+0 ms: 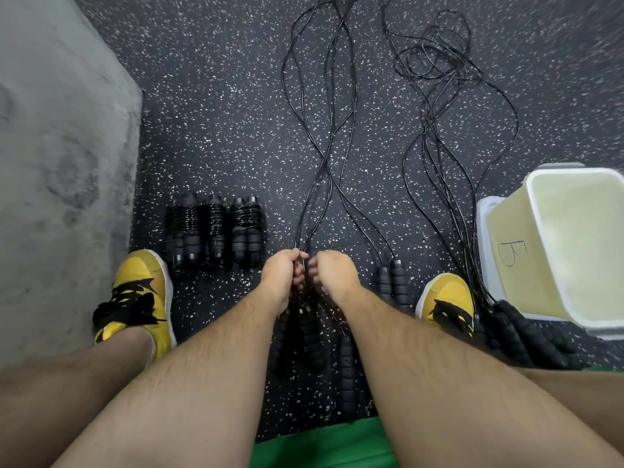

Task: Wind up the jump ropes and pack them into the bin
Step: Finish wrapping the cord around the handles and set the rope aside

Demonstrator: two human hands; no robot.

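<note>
Head view: left hand (282, 270) pinches the black cords (324, 157) of an unwound jump rope; right hand (332, 271), fingers curled, grip unclear. Three wound ropes (214, 228) lie on the floor; several remain loose. The bin (506, 231), marked "B", apparently holds none.

The person's arms are bare and hairy with no sleeves in view, the legs are bare too, and each foot wears a yellow suede-like sneaker, left shoe (141, 295) and right shoe (447, 300), with a white sole and loose black laces.
</note>
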